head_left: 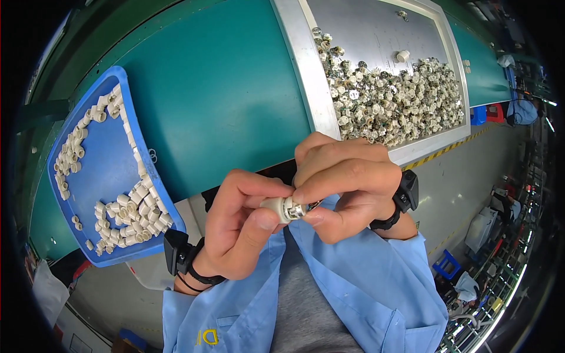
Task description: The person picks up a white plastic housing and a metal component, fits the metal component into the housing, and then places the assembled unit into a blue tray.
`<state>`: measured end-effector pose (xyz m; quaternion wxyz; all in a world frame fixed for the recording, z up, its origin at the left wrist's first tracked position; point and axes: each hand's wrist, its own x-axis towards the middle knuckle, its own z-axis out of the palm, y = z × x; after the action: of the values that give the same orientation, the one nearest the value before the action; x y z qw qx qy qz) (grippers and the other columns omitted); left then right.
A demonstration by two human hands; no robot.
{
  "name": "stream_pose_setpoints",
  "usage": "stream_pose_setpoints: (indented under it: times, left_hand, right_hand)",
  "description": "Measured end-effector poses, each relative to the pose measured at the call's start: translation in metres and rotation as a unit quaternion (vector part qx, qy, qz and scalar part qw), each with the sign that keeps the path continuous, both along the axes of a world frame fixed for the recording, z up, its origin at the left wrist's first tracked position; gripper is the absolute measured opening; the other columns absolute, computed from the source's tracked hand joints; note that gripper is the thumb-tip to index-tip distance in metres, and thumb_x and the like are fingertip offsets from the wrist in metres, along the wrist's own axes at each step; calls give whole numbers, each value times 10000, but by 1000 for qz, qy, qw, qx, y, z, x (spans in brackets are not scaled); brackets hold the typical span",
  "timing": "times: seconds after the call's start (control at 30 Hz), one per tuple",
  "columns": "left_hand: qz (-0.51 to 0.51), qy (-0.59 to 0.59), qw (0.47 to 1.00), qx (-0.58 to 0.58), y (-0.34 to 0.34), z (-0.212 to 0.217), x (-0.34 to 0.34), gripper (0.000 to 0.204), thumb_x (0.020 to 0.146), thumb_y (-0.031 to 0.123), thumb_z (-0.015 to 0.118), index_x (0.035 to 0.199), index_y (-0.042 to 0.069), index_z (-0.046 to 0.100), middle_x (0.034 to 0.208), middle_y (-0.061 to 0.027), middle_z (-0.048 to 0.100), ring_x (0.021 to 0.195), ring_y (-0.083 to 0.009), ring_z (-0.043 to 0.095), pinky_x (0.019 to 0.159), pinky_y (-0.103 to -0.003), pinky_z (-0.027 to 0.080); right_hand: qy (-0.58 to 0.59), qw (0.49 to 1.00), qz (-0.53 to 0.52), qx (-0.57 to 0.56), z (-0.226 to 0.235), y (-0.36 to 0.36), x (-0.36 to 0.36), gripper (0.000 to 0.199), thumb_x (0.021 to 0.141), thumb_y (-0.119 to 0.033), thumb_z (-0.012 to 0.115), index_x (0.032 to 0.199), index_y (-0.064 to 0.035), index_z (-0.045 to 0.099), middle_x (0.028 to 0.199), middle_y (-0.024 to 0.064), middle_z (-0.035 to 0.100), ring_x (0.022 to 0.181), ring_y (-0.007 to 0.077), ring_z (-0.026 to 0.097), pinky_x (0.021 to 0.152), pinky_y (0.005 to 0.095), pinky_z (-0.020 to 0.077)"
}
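Note:
My left hand (pixel 238 226) pinches a small white plastic sleeve (pixel 273 205) between thumb and fingers, in front of my chest. At the sleeve's right end sits a small white and metal part (pixel 295 209), which looks partly inside it. The thumb and forefinger of my right hand (pixel 353 182) close on that part from the right. Its far side is hidden behind my fingertips. Both hands are just off the near edge of the green tabletop (pixel 223 76).
On the left, a blue tray (pixel 112 170) holds many white sleeves. At the back right stands a white-framed metal tray (pixel 376 29) with a heap of small white and metal parts (pixel 394 106); a single sleeve (pixel 402 56) lies beyond the heap. A blue stool (pixel 446 265) stands on the floor.

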<state>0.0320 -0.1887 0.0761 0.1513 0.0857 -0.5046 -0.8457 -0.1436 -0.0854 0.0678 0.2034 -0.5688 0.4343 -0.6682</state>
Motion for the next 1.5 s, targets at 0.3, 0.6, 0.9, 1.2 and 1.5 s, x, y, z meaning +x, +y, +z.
stream_pose_setpoints:
  times: [0.3, 0.6, 0.9, 1.2, 1.5]
  left_hand:
    - [-6, 2, 999, 35, -2, -1, -1, 293, 1062, 198, 494, 1236, -33, 453, 971, -92, 597, 778, -88, 508, 673, -256, 437]
    - [1, 11, 997, 73, 2, -4, -5, 260, 1069, 167, 473, 1239, -27, 450, 907, -66, 566, 737, -81, 450, 639, -248, 390]
    - [59, -64, 989, 120, 7, 1, -10, 236, 1052, 108, 489, 1246, -17, 440, 992, -126, 650, 862, -133, 604, 783, -286, 503]
    - [54, -20, 986, 157, 10, -8, -11, 256, 1036, 73, 487, 1263, -25, 420, 1137, -186, 680, 1007, -182, 655, 934, -349, 524]
    - [38, -26, 990, 133, 12, -9, -9, 288, 1031, 86, 505, 1274, -50, 430, 1165, -195, 674, 1085, -207, 650, 948, -342, 508]
  right_hand:
    - [16, 1000, 3, 15, 1, -1, -3, 210, 795, -70, 805, 950, 34, 709, 821, 133, 704, 647, 215, 638, 613, 358, 495]
    - [59, 998, 21, 1, -1, -3, -12, 200, 776, -20, 794, 950, 41, 715, 825, 149, 703, 658, 226, 643, 605, 364, 488]
    - [131, 983, -105, 75, -2, 5, -4, 240, 812, -182, 748, 971, -6, 707, 1045, 197, 680, 855, 312, 664, 696, 392, 457]
    - [378, 869, -314, 65, -6, -4, 14, 370, 698, -321, 766, 977, -81, 731, 1084, 161, 683, 921, 315, 668, 801, 426, 421]
    - [378, 870, -307, 77, -5, -1, 16, 335, 716, -350, 749, 920, -84, 753, 962, 56, 713, 896, 251, 677, 897, 436, 404]
